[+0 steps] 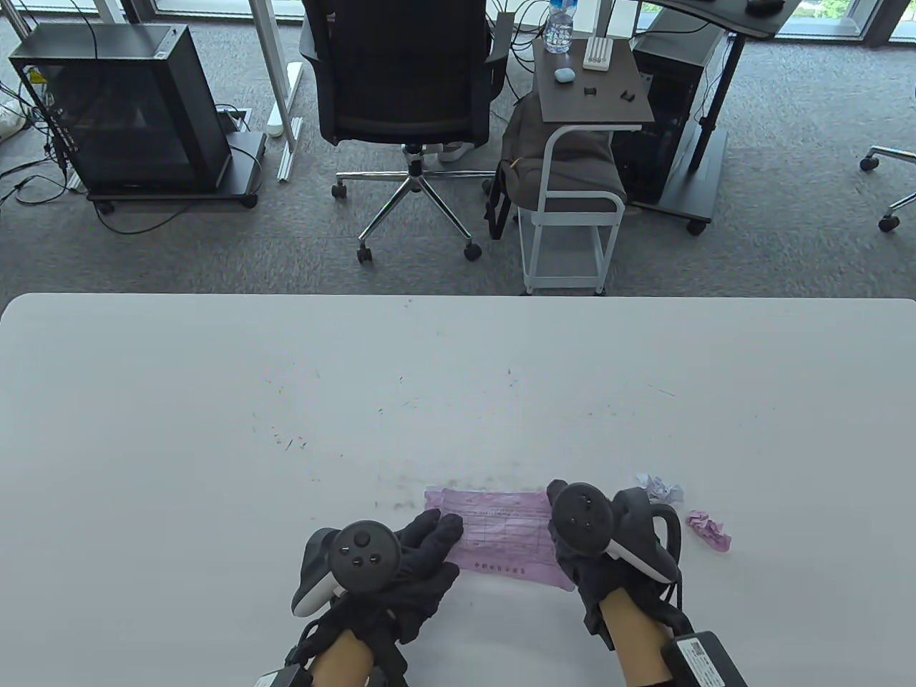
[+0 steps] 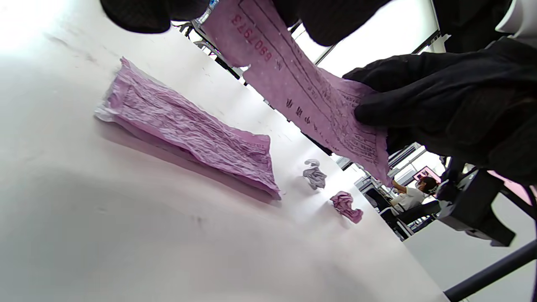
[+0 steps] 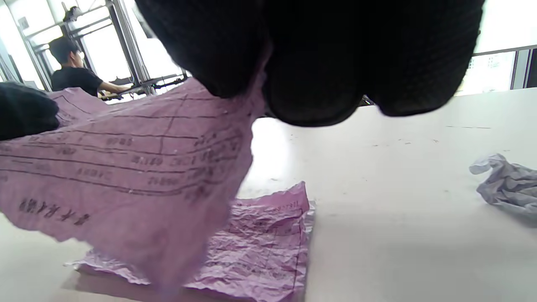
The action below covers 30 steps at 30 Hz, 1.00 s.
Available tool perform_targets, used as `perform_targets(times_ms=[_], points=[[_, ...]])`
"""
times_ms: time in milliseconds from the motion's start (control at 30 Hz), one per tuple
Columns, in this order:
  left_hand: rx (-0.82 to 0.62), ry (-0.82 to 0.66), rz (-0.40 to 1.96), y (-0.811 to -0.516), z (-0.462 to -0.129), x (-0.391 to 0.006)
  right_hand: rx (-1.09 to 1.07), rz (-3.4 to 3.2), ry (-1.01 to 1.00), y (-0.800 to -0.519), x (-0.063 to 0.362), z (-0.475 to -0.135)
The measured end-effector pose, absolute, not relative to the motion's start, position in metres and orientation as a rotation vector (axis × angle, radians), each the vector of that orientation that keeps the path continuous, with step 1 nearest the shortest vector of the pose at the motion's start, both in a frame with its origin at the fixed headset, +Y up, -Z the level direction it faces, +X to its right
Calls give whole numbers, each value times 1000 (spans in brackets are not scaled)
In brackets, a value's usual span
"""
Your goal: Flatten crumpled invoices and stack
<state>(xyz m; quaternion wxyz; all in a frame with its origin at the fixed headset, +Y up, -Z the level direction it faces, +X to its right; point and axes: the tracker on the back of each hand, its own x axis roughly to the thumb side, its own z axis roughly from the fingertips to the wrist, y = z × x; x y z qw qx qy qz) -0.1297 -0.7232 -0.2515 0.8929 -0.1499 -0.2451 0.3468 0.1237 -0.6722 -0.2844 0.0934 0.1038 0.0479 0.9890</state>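
A flattened pink invoice [image 1: 501, 533] hangs in the air between my two hands, just above a stack of flattened pink invoices [image 2: 188, 126] lying on the white table [image 1: 215, 429]. My left hand [image 1: 422, 551] holds the sheet's left end; my right hand [image 1: 572, 529] pinches its right end. The wrist views show the held sheet [image 2: 302, 84] [image 3: 126, 167] stretched above the stack [image 3: 260, 251]. A crumpled white invoice [image 1: 660, 489] and a crumpled pink invoice [image 1: 708, 531] lie to the right of my right hand.
The two crumpled balls also show in the left wrist view, white [image 2: 314, 176] and pink [image 2: 346, 205]. The white one shows in the right wrist view [image 3: 507, 184]. An office chair [image 1: 408, 93] and a side cart [image 1: 572, 179] stand beyond the table's far edge.
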Motion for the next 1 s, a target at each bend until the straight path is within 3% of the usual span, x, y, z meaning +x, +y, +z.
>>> perform_targets(times_ms=[333, 700, 1000], points=[[-419, -459, 565, -749, -288, -125, 242, 3000, 460, -725, 104, -340], [-434, -431, 336, -778, -299, -115, 318, 3144, 486, -766, 84, -358], [-440, -384, 69, -784, -298, -113, 331, 3267, 440, -767, 77, -355]])
